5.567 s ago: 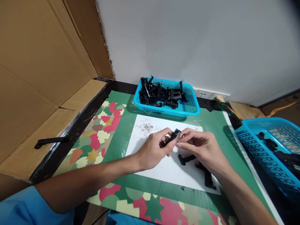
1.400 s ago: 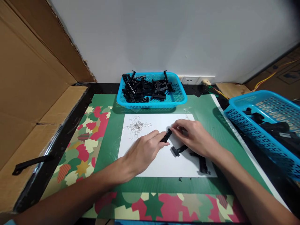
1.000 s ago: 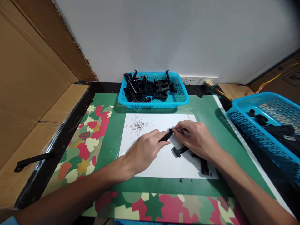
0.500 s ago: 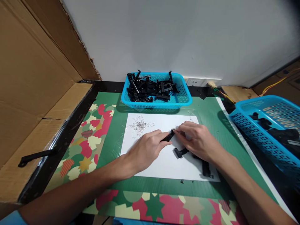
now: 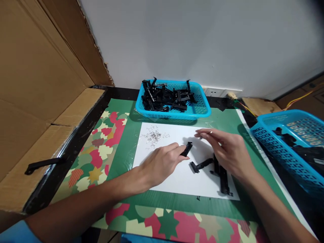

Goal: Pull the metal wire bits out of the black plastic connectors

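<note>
left hand (image 5: 163,163): centre, fingers clamped on black part (image 5: 187,149)
right hand (image 5: 229,152): right of centre, fingers bent, can't tell if gripping
wire bits (image 5: 154,136): left of centre, on sheet (image 5: 167,182)
basket (image 5: 174,116): upper centre, holds dark pieces (image 5: 164,96)

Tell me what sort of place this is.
Probably a makeshift assembly bench: a blue basket holds a heap of black parts, small metal clips lie piled on white paper, and cardboard walls off the left side.
</note>
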`<control>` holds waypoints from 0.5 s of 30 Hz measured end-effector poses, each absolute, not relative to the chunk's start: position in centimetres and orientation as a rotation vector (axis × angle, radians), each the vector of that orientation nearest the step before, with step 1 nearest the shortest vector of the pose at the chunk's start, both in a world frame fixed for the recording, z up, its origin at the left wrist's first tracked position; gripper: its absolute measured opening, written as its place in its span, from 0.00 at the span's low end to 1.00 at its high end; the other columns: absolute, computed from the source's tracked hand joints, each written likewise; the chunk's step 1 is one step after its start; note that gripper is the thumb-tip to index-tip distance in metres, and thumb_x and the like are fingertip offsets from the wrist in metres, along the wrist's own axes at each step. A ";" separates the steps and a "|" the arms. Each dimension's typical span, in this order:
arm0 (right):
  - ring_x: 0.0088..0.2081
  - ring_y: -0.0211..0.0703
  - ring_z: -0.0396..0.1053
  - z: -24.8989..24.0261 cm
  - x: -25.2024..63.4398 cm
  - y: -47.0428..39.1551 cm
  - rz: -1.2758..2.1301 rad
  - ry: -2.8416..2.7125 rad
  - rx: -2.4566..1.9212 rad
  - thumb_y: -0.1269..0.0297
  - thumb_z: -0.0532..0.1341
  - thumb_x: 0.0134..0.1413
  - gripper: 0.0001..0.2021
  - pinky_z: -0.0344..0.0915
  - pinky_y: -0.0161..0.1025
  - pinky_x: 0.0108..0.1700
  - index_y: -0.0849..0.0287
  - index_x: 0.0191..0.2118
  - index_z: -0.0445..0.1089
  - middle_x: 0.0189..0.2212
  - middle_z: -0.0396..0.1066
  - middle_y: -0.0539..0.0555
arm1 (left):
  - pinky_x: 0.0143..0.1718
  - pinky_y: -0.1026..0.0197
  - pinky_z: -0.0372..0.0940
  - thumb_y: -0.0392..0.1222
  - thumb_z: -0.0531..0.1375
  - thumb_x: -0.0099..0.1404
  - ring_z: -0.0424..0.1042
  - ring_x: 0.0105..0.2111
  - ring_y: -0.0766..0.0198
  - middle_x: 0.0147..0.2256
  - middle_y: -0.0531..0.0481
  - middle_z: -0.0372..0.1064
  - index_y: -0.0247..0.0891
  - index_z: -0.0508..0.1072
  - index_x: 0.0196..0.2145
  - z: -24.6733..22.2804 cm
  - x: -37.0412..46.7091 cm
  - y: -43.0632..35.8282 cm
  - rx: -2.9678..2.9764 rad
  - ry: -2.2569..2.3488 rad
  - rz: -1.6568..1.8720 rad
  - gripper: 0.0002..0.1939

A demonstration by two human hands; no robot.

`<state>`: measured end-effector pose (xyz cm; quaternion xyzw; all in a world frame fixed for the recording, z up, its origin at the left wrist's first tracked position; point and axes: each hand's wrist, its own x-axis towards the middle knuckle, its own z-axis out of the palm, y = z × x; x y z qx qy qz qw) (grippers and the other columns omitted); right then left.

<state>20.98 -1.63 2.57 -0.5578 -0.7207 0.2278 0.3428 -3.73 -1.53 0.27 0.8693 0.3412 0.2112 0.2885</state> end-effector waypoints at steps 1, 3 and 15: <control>0.43 0.52 0.82 2.5 20.4 -1.8 0.660 -1.729 -1.455 0.53 0.60 0.74 0.13 0.78 0.51 0.50 0.53 0.46 0.80 0.42 0.83 0.57 | 0.41 0.57 0.69 0.46 0.54 0.82 0.74 0.37 0.60 0.38 0.48 0.71 0.35 0.75 0.51 0.3 -3.7 -1.6 2.326 0.912 0.553 0.14; 0.40 0.51 0.82 2.3 19.3 -1.9 0.815 -1.507 -1.437 0.51 0.62 0.72 0.15 0.81 0.49 0.47 0.55 0.42 0.80 0.39 0.83 0.58 | 0.41 0.57 0.70 0.45 0.54 0.81 0.74 0.37 0.60 0.38 0.48 0.71 0.35 0.75 0.51 0.4 -3.7 -1.6 2.329 0.920 0.534 0.14; 0.39 0.49 0.83 2.2 18.1 -1.9 0.899 -1.344 -1.397 0.49 0.64 0.70 0.17 0.83 0.47 0.44 0.58 0.38 0.78 0.38 0.83 0.59 | 0.42 0.58 0.71 0.42 0.57 0.80 0.76 0.37 0.60 0.38 0.49 0.71 0.35 0.75 0.53 0.4 -3.6 -1.7 2.286 0.929 0.521 0.11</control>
